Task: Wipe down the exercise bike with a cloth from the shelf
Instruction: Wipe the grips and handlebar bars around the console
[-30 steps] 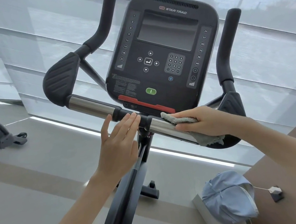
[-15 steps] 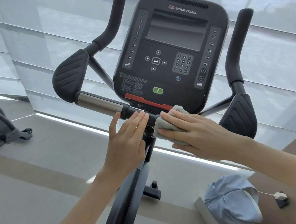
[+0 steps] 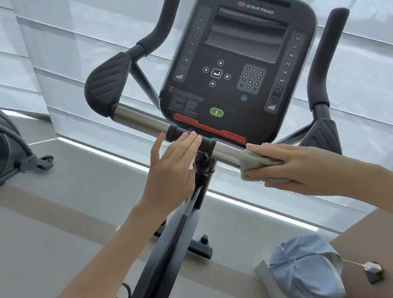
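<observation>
Grey towelling cloth [image 3: 255, 166]: lies on the right stretch of the chrome handlebar tube [image 3: 226, 152], right of centre in the frame, below the black Star Trac console [image 3: 237, 68].
Right hand [image 3: 295, 168]: fingers curl over the cloth and hold it against the tube.
Left hand [image 3: 169, 175]: flat, fingers straight, tips resting on the black centre clamp [image 3: 176, 132].
Change: half a second ago the cloth sat beside the left fingertips; it has slid outward toward the ribbed black elbow pad [image 3: 324, 137].
Meaning: likely a back-and-forth rub; the left chrome stretch, console and grips probably remain.
Hidden: tube under the cloth, right thumb; left grip top cut off; saddle, pedals and shelf unseen.
</observation>
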`<state>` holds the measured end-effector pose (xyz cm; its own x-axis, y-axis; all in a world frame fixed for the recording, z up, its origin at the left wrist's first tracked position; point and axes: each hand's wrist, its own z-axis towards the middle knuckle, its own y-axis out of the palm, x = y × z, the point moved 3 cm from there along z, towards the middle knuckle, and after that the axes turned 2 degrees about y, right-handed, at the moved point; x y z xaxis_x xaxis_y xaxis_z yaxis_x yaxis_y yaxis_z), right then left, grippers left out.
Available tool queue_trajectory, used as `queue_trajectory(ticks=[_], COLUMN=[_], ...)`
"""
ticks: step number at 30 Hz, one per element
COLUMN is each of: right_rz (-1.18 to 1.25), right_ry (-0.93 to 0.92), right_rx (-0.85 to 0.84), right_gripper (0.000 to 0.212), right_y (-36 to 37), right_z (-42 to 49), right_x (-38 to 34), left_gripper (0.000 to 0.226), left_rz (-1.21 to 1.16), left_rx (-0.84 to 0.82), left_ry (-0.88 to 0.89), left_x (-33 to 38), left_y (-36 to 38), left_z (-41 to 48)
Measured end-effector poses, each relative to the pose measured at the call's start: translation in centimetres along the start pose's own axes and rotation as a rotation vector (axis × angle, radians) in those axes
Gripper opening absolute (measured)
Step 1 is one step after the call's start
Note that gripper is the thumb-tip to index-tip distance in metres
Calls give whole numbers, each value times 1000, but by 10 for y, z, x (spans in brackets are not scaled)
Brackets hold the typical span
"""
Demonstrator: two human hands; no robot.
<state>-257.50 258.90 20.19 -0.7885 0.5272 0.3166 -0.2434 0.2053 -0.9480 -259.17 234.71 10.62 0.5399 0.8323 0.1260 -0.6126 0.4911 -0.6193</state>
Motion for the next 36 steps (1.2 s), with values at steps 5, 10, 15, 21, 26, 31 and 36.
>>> queue_trajectory(ticks=[5, 10, 15, 21, 26, 31, 36], right_rz=[-53, -194, -298, -245, -127, -81, -18], right_ry=[-105, -137, -137, -85, 11, 21, 37], right_rx=[5, 65, 185, 261, 115, 21, 51], right_gripper=[34, 37, 38, 36, 41, 38, 44], right_y=[-4, 2, 4, 9, 13, 8, 8], right_z=[-12, 11, 58, 75, 36, 13, 49], right_x=[0, -12, -21, -26, -14, -6, -13], left_gripper=[54, 56, 58, 63, 62, 61, 61], left_rz=[17, 6, 21, 23, 21, -11, -15], left_rx=[-14, -25, -19, -32, -32, -14, -19], left_ry=[-7, -31, -11, -1, -13, -19, -20], left_x=[2, 3, 2, 0, 0, 2, 3], left_y=[-1, -1, -4, -4, -4, -5, -3], left_z=[0, 0, 0, 0, 0, 0, 0])
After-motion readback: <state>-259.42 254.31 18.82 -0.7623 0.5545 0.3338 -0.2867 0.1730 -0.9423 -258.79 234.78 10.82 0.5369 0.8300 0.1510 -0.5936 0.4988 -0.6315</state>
